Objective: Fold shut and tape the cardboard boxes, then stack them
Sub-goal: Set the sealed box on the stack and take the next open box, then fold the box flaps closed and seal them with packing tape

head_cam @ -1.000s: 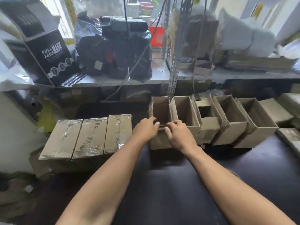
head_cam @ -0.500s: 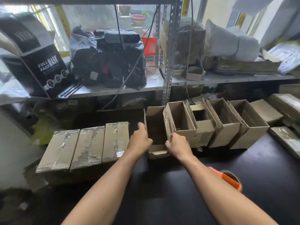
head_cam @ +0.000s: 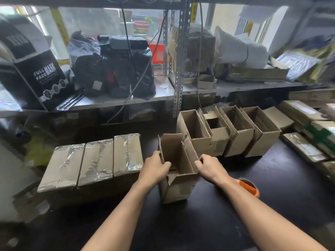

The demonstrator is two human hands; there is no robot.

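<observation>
— What's over at nine o'clock?

— Three taped boxes (head_cam: 94,160) lying side by side on the dark table (head_cam: 272,205), tape shining across their tops. Above them, at ten o'clock, a black mask box (head_cam: 42,77) leans on the shelf (head_cam: 163,96).

— And in the middle?

— An open cardboard box (head_cam: 178,176) stands upright, its flaps up, just nearer us than the rest. The left hand (head_cam: 154,169) grips its left flap, thumb curled over the edge. The right hand (head_cam: 208,167) pinches the right flap at the rim, fingers curled.

— Behind that?

— At one o'clock, a row of open boxes (head_cam: 235,133) touching one another, tops gaping, leaning a bit to the left.

— Anything by the right arm?

— An orange tape roll (head_cam: 249,186) at three o'clock of the held box, partly hidden by the forearm. Farther right, at two o'clock, flat brown parcels (head_cam: 304,147) lie along the table's edge; they're blurred.
</observation>
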